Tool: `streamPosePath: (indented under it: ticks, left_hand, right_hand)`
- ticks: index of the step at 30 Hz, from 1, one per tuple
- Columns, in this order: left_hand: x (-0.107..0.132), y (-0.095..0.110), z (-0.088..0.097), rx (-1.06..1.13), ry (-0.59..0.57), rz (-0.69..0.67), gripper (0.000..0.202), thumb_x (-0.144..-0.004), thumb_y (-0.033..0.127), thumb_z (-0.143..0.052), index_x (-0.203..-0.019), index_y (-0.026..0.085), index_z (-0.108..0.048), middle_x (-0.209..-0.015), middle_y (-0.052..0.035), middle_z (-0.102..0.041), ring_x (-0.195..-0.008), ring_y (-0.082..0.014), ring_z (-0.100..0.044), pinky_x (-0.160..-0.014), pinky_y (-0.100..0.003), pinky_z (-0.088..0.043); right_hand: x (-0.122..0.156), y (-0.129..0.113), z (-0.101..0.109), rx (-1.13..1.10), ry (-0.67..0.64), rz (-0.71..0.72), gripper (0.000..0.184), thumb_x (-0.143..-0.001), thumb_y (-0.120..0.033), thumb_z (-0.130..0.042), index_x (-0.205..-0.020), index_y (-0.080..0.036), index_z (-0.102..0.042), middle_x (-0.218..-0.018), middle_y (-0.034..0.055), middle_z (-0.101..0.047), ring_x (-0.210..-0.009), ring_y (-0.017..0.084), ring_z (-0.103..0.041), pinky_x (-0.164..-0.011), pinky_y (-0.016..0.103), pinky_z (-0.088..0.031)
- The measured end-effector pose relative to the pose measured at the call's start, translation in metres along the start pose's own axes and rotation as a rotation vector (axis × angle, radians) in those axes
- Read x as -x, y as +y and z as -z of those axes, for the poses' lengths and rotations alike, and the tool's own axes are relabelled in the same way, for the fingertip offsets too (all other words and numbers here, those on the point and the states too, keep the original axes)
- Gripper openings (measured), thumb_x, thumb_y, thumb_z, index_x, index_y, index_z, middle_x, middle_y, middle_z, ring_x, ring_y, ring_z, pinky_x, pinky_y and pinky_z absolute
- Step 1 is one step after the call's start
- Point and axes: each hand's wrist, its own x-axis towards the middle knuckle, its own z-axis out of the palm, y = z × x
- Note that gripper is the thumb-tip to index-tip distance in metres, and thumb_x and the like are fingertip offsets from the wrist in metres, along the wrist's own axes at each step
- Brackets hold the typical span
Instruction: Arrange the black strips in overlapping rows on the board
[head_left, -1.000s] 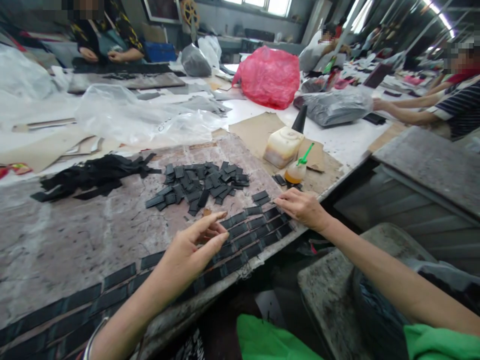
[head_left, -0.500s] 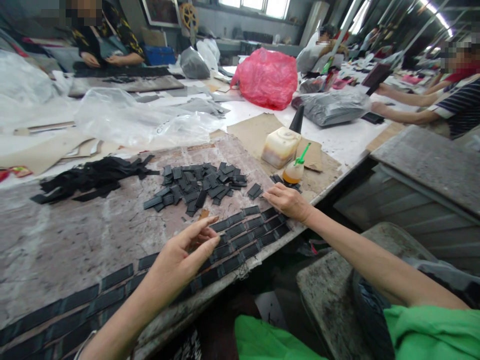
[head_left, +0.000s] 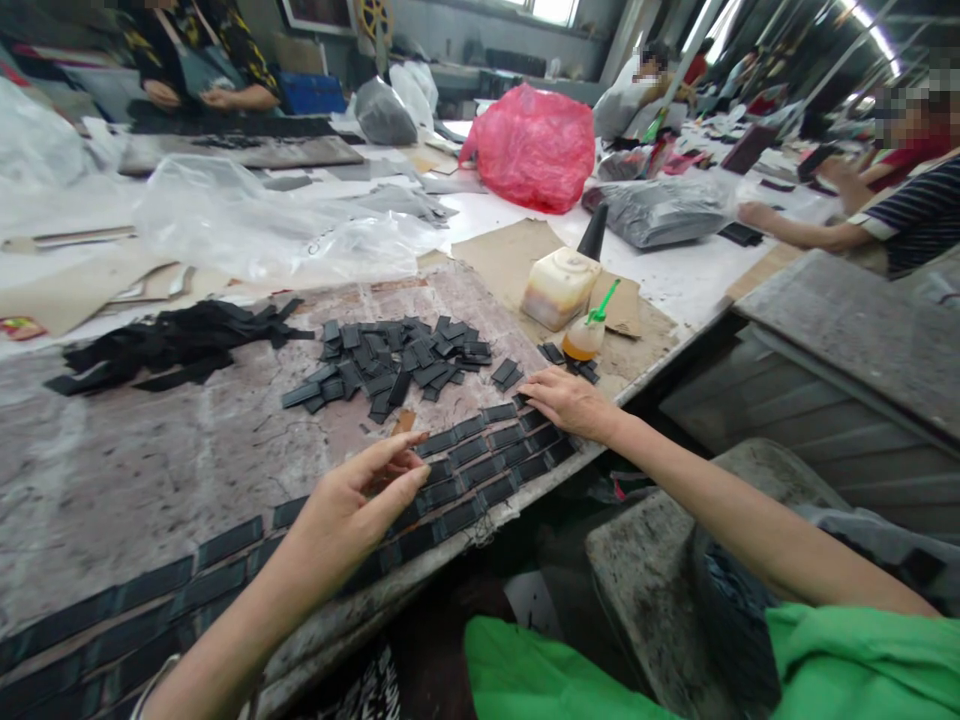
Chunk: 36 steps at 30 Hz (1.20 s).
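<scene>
Looking from the head view, I see the right hand (head_left: 574,402) reach to the far end of the laid-out rows of black pieces (head_left: 474,472), its fingers bunched and pointing down. A dark piece (head_left: 522,399) peeks out right beneath those fingertips; I cannot tell whether they grip it or only press it. The left hand (head_left: 349,500) hangs over the middle of the rows, half open, thumb and forefinger apart with nothing visible between them.

Counting, I make out four rows near the right hand, one pile of loose pieces (head_left: 412,358) beyond the two hands, and what looks like a loose pair (head_left: 507,374) just beside the right fingertips. There is one heap of black strips (head_left: 176,340), one squeeze bottle (head_left: 583,340) with a green spout, one larger container (head_left: 559,285) and one red bag (head_left: 532,150).

Against half a second ago, the dark piece newly shows under the right fingertips, while the loose pair has stayed put. The left hand keeps its half-open shape. Across the way, the co-worker in the striped shirt (head_left: 911,225) has drawn one hand back.
</scene>
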Motion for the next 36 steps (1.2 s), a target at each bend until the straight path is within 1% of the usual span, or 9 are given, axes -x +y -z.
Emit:
streamPosePath:
  ticks: [6,9,13,20,23,27,29,33,36]
  left_hand:
    - [-0.030,-0.016,-0.027,-0.481,-0.012,-0.303,0.027,-0.083,0.027,-0.052,-0.103,0.014,-0.065,-0.102,-0.0108,-0.065,-0.097,-0.0238,-0.059,-0.089,-0.039,-0.048]
    - [-0.049,-0.015,-0.044,-0.720,-0.011,-0.332,0.029,-0.084,0.022,-0.053,-0.109,0.012,-0.063,-0.109,-0.0147,-0.060,-0.103,-0.0280,-0.054,-0.091,-0.043,-0.046]
    - [-0.065,-0.005,-0.060,-0.881,-0.060,-0.277,0.029,-0.085,0.025,-0.053,-0.110,0.013,-0.061,-0.107,-0.0145,-0.058,-0.103,-0.0298,-0.051,-0.088,-0.043,-0.045]
    - [-0.072,-0.004,-0.068,-0.902,-0.142,-0.248,0.025,-0.087,0.026,-0.051,-0.106,0.015,-0.062,-0.105,-0.0140,-0.054,-0.100,-0.0282,-0.049,-0.086,-0.041,-0.045]
    - [-0.073,-0.007,-0.067,-0.893,-0.144,-0.252,0.027,-0.087,0.025,-0.051,-0.109,0.014,-0.062,-0.106,-0.0140,-0.054,-0.100,-0.0281,-0.049,-0.087,-0.039,-0.045]
    - [-0.073,-0.009,-0.066,-0.878,-0.138,-0.265,0.029,-0.087,0.024,-0.051,-0.111,0.014,-0.061,-0.104,-0.0135,-0.054,-0.099,-0.0276,-0.049,-0.087,-0.038,-0.044]
    - [-0.073,-0.009,-0.065,-0.878,-0.142,-0.270,0.029,-0.087,0.023,-0.050,-0.111,0.014,-0.061,-0.104,-0.0136,-0.054,-0.099,-0.0275,-0.049,-0.087,-0.038,-0.044]
    - [-0.072,-0.009,-0.066,-0.891,-0.121,-0.286,0.027,-0.087,0.023,-0.050,-0.110,0.015,-0.062,-0.105,-0.0137,-0.055,-0.099,-0.0271,-0.050,-0.086,-0.038,-0.045]
    - [-0.071,-0.009,-0.065,-0.895,-0.077,-0.310,0.027,-0.087,0.023,-0.049,-0.109,0.016,-0.062,-0.105,-0.0133,-0.055,-0.098,-0.0265,-0.051,-0.086,-0.039,-0.046]
  right_hand:
    - [-0.004,-0.007,0.003,0.039,-0.014,0.008,0.022,-0.092,-0.019,-0.044,-0.096,-0.015,-0.066,-0.095,0.0114,-0.064,-0.090,0.022,-0.056,-0.080,0.035,-0.049]
    - [-0.010,-0.017,0.005,0.034,0.016,0.008,0.021,-0.092,-0.022,-0.046,-0.097,-0.014,-0.066,-0.095,0.0112,-0.063,-0.089,0.022,-0.056,-0.080,0.035,-0.049]
    - [-0.018,-0.027,0.001,-0.055,0.019,0.046,0.021,-0.091,-0.027,-0.049,-0.098,-0.015,-0.066,-0.096,0.0110,-0.062,-0.091,0.022,-0.055,-0.082,0.036,-0.049]
    - [-0.023,-0.026,-0.006,-0.080,0.011,0.095,0.021,-0.091,-0.023,-0.049,-0.099,-0.016,-0.067,-0.096,0.0105,-0.062,-0.090,0.023,-0.055,-0.081,0.037,-0.050]
    - [-0.018,-0.019,0.000,-0.090,0.056,0.048,0.022,-0.091,-0.023,-0.048,-0.104,-0.016,-0.065,-0.096,0.0101,-0.063,-0.092,0.022,-0.056,-0.082,0.037,-0.050]
    - [0.011,0.004,0.016,-0.111,0.149,-0.156,0.024,-0.093,-0.023,-0.044,-0.102,-0.017,-0.066,-0.097,0.0102,-0.064,-0.093,0.022,-0.057,-0.085,0.038,-0.050]
    - [0.032,0.014,0.023,-0.102,0.133,-0.244,0.024,-0.093,-0.024,-0.043,-0.099,-0.018,-0.066,-0.095,0.0102,-0.064,-0.092,0.023,-0.058,-0.083,0.039,-0.050]
    - [0.067,0.018,0.025,-0.133,0.011,-0.255,0.022,-0.092,-0.027,-0.047,-0.104,-0.020,-0.065,-0.098,0.0091,-0.063,-0.094,0.022,-0.059,-0.084,0.038,-0.050]
    - [0.075,0.013,0.021,-0.141,-0.056,-0.235,0.026,-0.090,-0.028,-0.051,-0.114,-0.024,-0.060,-0.105,0.0079,-0.060,-0.099,0.021,-0.058,-0.088,0.036,-0.049]
